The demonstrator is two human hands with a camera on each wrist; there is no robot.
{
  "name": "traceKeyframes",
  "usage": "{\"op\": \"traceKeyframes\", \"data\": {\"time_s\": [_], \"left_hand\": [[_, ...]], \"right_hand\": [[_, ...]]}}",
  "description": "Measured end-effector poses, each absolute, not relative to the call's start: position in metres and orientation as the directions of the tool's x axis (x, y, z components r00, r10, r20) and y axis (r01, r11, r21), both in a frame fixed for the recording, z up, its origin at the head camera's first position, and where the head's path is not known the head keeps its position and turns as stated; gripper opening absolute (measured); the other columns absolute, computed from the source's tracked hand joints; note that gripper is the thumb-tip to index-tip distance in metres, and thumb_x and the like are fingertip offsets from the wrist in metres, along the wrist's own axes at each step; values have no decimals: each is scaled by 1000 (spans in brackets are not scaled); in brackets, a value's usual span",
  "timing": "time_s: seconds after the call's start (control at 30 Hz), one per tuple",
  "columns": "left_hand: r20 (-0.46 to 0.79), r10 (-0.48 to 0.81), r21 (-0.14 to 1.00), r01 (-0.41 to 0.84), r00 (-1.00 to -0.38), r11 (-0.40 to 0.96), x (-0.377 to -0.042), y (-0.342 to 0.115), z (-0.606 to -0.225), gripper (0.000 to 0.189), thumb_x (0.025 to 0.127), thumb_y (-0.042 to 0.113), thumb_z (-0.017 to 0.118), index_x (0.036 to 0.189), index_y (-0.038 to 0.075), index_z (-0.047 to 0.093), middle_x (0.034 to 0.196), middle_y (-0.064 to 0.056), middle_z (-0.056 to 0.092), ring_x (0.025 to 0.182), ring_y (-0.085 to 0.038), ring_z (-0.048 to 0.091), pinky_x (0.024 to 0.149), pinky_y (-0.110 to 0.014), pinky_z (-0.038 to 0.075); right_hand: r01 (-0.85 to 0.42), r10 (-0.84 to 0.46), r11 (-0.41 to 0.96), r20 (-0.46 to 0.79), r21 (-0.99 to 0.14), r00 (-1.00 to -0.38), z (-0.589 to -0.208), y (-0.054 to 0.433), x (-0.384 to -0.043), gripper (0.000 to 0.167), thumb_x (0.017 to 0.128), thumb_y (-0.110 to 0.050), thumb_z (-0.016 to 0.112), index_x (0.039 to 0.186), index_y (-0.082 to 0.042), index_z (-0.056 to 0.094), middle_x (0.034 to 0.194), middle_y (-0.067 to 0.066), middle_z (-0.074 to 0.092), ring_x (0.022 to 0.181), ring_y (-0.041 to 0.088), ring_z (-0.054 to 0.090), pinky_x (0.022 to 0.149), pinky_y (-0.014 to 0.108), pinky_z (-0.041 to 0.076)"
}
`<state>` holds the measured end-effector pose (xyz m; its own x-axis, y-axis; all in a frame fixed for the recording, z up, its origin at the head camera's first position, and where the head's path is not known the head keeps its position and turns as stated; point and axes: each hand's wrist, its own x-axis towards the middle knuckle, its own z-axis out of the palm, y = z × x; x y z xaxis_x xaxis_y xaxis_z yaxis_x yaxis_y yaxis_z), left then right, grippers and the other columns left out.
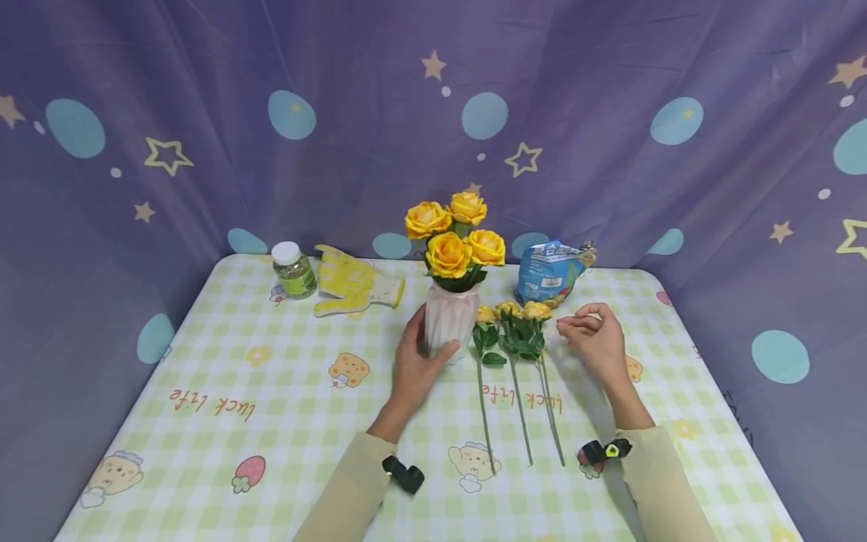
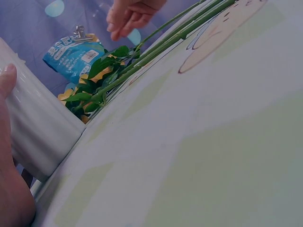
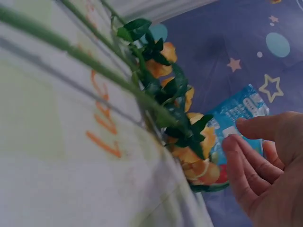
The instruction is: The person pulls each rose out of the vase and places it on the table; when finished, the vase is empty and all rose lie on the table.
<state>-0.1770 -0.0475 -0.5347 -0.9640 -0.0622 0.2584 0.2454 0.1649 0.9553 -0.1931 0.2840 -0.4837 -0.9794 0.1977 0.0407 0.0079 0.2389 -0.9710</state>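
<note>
I see the person's left hand wrapped round a glossy, whitish, ridged vase, fingers on one side and thumb across the front; it stands upright near the middle of the table, with four full yellow artificial roses above its rim. Just to its right, three long-stemmed yellow artificial roses lie side by side, blooms toward the back, stems toward the person. The right hand hovers beside those blooms, its fingers loosely bent, holding nothing, the thumb slightly apart from them. Behind the lying roses sits a crumpled blue printed bag with a metal clip. Farther left are a white-lidded clear jar and a yellow-and-white fabric glove, next to each other.
</note>
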Motion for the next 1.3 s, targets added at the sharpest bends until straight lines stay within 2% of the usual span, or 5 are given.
{"op": "traceKeyframes", "data": {"time_s": [0.3, 0.53, 0.9, 1.1, 1.3], "left_hand": [[260, -59, 956, 248, -964, 160, -176, -48, -533, 85, 97, 17, 89, 169, 9, 46, 164, -16, 55, 148, -35, 55, 122, -60, 41], [262, -54, 954, 250, -964, 167, -176, -48, -532, 85, 97, 18, 89, 169, 10, 45, 165, -15, 54, 148, -35, 55, 122, -60, 41], [263, -56, 954, 252, -963, 161, -176, -48, -534, 85, 97, 18, 89, 169, 11, 45, 166, -15, 53, 151, -35, 52, 124, -60, 39], [264, -55, 954, 252, -963, 159, -177, -48, -534, 85, 97, 18, 89, 169, 11, 45, 166, -15, 53, 150, -34, 53, 124, -60, 39], [261, -56, 954, 249, -964, 167, -176, -48, -533, 85, 97, 19, 88, 170, 11, 45, 165, -15, 54, 149, -35, 54, 122, -60, 41]], "right_hand": [[-146, 247, 246, 208, -958, -947, -466, 276, -187, 29, 100, -3, 82, 116, -3, 59, 92, -5, 83, 77, 9, 78, 66, 21, 60], [-261, 273, 207, 312, -943, -910, -450, 265, -179, 28, 97, 5, 82, 116, -1, 62, 88, -10, 81, 71, 8, 76, 63, 20, 58], [-494, 323, 24, 474, -869, -819, -419, 241, -157, 31, 93, 9, 83, 117, -3, 66, 90, 8, 82, 70, 12, 75, 59, 20, 56], [-594, 330, -25, 554, -804, -764, -412, 231, -150, 30, 94, 15, 78, 117, 2, 63, 92, 7, 82, 70, 12, 74, 60, 20, 56], [-668, 358, -79, 605, -740, -712, -411, 216, -148, 32, 94, 9, 82, 117, 7, 60, 91, 9, 81, 69, 14, 72, 59, 23, 57]]}}
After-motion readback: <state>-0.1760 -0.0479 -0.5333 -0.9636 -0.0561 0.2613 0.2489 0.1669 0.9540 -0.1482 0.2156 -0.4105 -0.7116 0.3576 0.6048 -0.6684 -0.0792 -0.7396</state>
